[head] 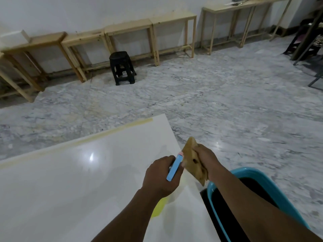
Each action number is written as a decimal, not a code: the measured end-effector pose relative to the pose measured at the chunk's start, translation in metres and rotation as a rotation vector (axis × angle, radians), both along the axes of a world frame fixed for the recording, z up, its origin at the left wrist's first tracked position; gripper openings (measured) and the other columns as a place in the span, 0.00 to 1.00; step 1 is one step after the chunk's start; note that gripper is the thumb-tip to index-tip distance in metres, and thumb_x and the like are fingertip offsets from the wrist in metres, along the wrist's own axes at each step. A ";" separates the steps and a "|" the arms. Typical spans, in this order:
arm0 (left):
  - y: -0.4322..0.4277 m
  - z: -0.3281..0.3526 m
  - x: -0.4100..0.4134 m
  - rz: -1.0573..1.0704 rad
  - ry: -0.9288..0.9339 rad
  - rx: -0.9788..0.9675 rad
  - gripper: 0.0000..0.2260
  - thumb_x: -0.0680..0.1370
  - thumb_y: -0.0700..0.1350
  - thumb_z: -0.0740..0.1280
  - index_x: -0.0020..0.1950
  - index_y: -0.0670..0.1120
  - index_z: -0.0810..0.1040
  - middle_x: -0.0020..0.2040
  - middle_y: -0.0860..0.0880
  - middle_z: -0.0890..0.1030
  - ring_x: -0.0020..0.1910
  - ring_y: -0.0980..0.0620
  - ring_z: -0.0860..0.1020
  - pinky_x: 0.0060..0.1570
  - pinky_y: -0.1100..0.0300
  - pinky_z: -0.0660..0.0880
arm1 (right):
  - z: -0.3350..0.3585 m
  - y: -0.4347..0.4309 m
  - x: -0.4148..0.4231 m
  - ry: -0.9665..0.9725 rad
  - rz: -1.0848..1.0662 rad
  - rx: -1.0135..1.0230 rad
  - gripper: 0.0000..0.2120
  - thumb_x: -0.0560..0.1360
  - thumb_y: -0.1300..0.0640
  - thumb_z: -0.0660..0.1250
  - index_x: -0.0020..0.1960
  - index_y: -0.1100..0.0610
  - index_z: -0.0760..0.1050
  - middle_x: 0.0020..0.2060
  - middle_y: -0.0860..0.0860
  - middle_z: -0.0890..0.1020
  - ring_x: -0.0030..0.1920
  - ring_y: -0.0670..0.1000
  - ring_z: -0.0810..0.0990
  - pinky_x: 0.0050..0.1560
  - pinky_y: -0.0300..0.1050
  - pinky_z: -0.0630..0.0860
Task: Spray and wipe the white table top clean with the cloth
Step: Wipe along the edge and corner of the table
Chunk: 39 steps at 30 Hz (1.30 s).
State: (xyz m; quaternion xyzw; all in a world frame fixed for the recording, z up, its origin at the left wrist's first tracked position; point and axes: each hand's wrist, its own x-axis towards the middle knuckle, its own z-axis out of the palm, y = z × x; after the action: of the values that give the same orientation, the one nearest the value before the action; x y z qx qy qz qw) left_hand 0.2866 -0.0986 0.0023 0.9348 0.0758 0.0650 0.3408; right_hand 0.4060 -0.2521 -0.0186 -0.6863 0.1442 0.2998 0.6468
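The white table top fills the lower left, glossy, with a tan tape strip along its far edge. My left hand is closed around a slim blue spray bottle with a pink tip, held over the table's right part. My right hand grips a folded tan cloth just past the table's right edge, close to the bottle's tip. A yellow patch shows on the table under my left forearm.
A blue tub with a dark inside stands on the floor right of the table. Marble floor lies beyond. A black plastic stool and a row of wooden tables stand along the far wall.
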 end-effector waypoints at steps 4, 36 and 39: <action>0.045 -0.020 0.061 0.145 -0.275 -0.118 0.18 0.82 0.65 0.60 0.45 0.52 0.75 0.34 0.57 0.73 0.32 0.52 0.75 0.33 0.66 0.69 | -0.040 0.067 0.071 -0.455 0.145 -0.385 0.13 0.82 0.54 0.58 0.65 0.49 0.73 0.51 0.47 0.80 0.48 0.51 0.78 0.50 0.48 0.74; 0.080 -0.052 0.098 0.524 -0.355 -0.120 0.16 0.84 0.55 0.63 0.52 0.41 0.78 0.41 0.43 0.80 0.38 0.47 0.77 0.41 0.60 0.68 | -0.164 0.089 0.036 -0.831 0.473 -0.794 0.23 0.82 0.47 0.50 0.77 0.44 0.61 0.80 0.52 0.56 0.57 0.64 0.78 0.56 0.57 0.77; 0.048 -0.042 0.053 0.535 -0.279 -0.122 0.11 0.86 0.52 0.65 0.50 0.45 0.75 0.41 0.48 0.76 0.35 0.51 0.74 0.38 0.60 0.68 | -0.157 0.043 -0.025 -0.826 0.534 -0.779 0.24 0.83 0.50 0.50 0.79 0.46 0.57 0.80 0.54 0.54 0.62 0.66 0.75 0.60 0.61 0.76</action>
State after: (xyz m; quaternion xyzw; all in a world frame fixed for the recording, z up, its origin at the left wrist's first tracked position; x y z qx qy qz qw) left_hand 0.3391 -0.0507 -0.0396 0.8416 0.2753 0.2757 0.3741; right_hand 0.3808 -0.2093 -0.1760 -0.9432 -0.1953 0.0864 0.2546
